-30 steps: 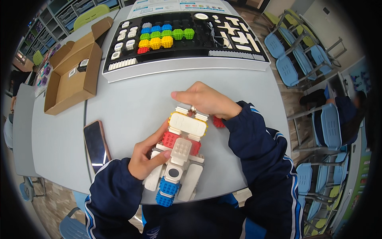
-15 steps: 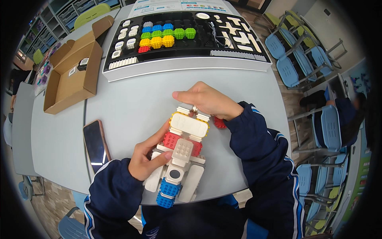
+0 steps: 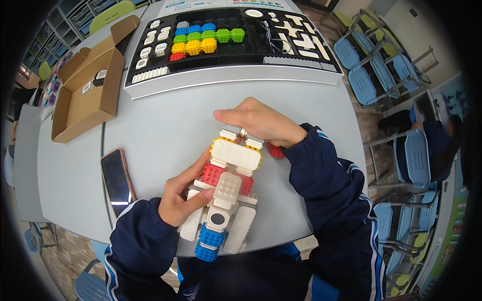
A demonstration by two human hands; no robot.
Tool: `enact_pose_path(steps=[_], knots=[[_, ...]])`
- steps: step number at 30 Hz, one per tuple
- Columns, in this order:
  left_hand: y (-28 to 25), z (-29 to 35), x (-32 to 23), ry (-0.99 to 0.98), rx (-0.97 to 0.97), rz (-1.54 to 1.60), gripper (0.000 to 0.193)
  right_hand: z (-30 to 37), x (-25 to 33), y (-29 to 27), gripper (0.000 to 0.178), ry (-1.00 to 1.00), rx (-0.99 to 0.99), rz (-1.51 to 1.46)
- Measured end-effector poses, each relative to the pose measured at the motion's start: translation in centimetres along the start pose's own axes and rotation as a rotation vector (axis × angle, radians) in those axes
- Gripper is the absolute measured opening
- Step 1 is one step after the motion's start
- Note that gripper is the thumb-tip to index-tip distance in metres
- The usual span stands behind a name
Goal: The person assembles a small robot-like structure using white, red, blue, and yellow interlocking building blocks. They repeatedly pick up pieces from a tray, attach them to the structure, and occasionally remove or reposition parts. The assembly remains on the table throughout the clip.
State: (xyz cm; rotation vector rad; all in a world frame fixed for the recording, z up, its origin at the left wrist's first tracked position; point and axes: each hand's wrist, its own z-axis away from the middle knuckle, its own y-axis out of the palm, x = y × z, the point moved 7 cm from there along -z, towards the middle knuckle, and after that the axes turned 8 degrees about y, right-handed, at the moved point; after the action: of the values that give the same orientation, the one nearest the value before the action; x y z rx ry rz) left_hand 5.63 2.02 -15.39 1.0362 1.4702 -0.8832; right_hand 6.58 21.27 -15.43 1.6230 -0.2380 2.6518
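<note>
A model of building blocks [image 3: 236, 154] lies lengthwise before me at the table's near edge. It has white, red, yellow and blue parts, with studded blue blocks [image 3: 209, 243] at its near end and long white plates along its sides. My left hand [image 3: 182, 194] grips its left side, thumb on top near the white studded block [image 3: 227, 188]. At the far end my right hand [image 3: 258, 122] is closed round a light grey part joined to the model; its fingertips are hidden underneath. A red block [image 3: 275, 151] shows just below my right wrist.
Beyond the model stands a wide kit tray [image 3: 231, 75] of coloured blocks and white pieces. An open cardboard box [image 3: 85, 113] is at the left, with a phone [image 3: 116, 175] nearer me. Blue chairs [image 3: 362, 84] stand right of the table [image 3: 155, 130]; a person sits there.
</note>
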Motion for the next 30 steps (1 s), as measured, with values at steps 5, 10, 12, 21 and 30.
enact_pose_path(steps=[5,10,12,21,30], knots=[[0.1,0.1,-0.2,0.014,0.009,0.03,0.067,0.3,0.2,-0.2,0.053,0.026,-0.005,0.011],[0.2,0.0,0.0,0.002,-0.025,0.027,0.067,1.8,1.9,0.2,0.042,0.079,0.076,-0.324],[0.4,-0.1,0.0,0.022,-0.024,0.023,0.067,2.1,2.9,-0.5,0.042,0.033,-0.021,-0.226],[0.0,-0.2,0.0,0.062,-0.083,0.025,0.066,2.6,3.4,-2.1,0.047,-0.05,-0.123,-0.222],[-1.8,0.1,0.0,0.098,-0.417,-0.015,0.065,3.5,3.6,-3.1,0.064,-0.118,-0.226,-0.271]])
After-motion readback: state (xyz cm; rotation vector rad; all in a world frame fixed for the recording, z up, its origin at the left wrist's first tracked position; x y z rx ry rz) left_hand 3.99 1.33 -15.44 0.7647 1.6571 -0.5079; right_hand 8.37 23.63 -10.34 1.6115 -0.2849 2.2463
